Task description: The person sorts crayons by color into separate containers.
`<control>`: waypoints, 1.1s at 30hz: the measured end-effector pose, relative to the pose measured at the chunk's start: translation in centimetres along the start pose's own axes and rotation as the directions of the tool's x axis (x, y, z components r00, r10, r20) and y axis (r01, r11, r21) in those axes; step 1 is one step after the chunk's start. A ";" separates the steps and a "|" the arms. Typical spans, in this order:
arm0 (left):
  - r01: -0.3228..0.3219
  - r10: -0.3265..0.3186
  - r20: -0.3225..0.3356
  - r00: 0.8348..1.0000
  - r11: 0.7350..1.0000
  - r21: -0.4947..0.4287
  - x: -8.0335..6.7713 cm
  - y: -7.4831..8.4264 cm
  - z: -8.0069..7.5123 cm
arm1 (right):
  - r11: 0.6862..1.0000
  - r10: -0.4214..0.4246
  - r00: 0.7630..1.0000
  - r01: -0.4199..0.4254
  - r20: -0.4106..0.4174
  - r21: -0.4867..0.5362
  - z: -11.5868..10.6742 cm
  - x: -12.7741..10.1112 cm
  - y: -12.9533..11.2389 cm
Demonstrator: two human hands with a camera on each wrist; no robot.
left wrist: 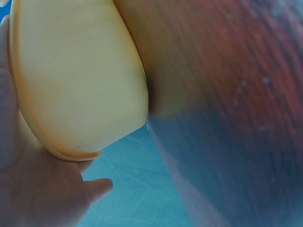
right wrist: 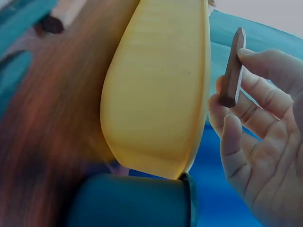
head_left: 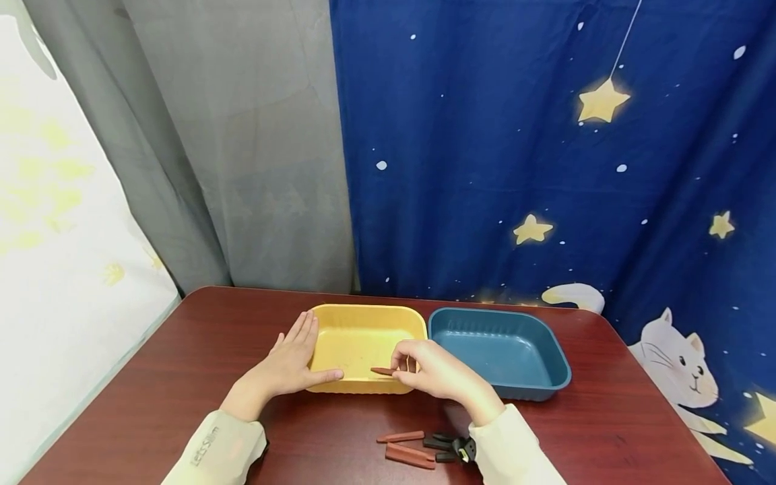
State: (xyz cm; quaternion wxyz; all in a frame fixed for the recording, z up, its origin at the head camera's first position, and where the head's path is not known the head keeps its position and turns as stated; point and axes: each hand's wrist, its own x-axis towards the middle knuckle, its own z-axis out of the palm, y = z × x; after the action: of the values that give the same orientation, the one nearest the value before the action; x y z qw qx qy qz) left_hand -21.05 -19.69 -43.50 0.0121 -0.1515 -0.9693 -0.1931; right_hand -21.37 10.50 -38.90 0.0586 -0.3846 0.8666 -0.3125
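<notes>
From the head view, a glossy dark red wood-grain bench [head_left: 182,377] carries a smooth yellow plastic tray [head_left: 364,337] with rounded corners, touching a ribbed teal tray [head_left: 503,350]. The left hand [head_left: 291,367] lies flat with straight fingers against the yellow tray's left wall. The right hand [head_left: 433,370] pinches a slim brown crayon [head_left: 382,371] above the tray's near rim. More crayons [head_left: 412,448], brown and black, lie near the right sleeve

Left wrist view: the palm [left wrist: 33,184] presses the tray's matte underside.

Right wrist view: fingertips [right wrist: 255,59] grip the faceted, blunt-ended crayon [right wrist: 233,66] beside the rim
</notes>
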 end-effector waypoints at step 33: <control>0.027 -0.027 0.018 0.999 0.999 -0.021 -0.3 0.3 -0.1 | 0.994 0.107 0.988 -0.105 0.115 -0.025 3.3 7.1 3.5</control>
State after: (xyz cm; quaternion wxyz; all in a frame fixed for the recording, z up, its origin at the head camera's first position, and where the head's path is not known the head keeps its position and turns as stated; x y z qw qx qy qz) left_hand -20.72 -19.55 -43.30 -0.0008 -0.1401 -0.9693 -0.2023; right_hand -27.35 5.61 -42.61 0.1219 -0.3559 0.8839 -0.2779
